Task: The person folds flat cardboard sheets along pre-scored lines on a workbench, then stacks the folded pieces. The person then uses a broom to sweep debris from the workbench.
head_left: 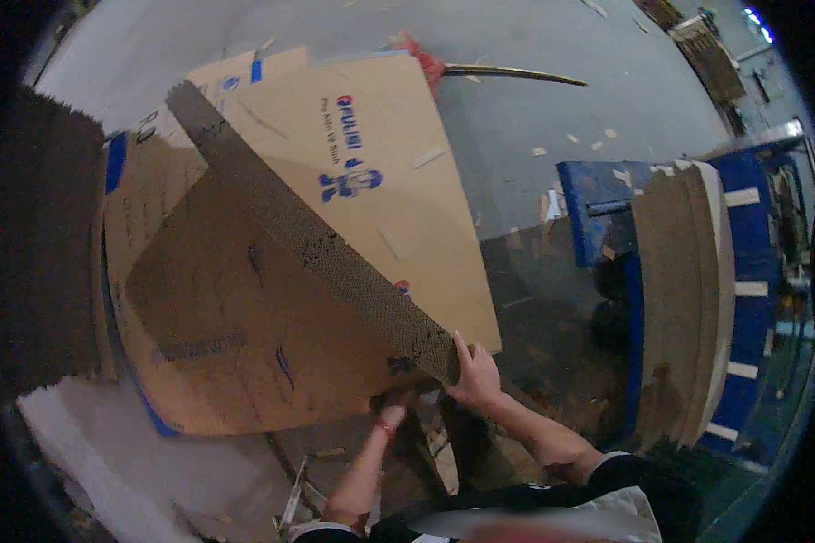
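Note:
A long, narrow stack of corrugated cardboard (308,235), its fluted edges facing up, stretches diagonally over large printed cardboard sheets (407,181). My right hand (476,373) grips its near end, with the thumb up along the corner and the other fingers partly hidden. Close by on the left, my left hand (393,413) reaches in below the near end of the stack. Its fingers are lost in dark shadow, so I cannot tell how they are set. A darker brown area lies over the sheets to the left of the stack.
A tall dark stack of cardboard (41,244) stands at the left. On the right, a blue frame (638,344) holds more brown sheets (679,299). A thin pole with a red end (516,72) lies beyond the sheets. Scraps (539,152) litter the grey floor.

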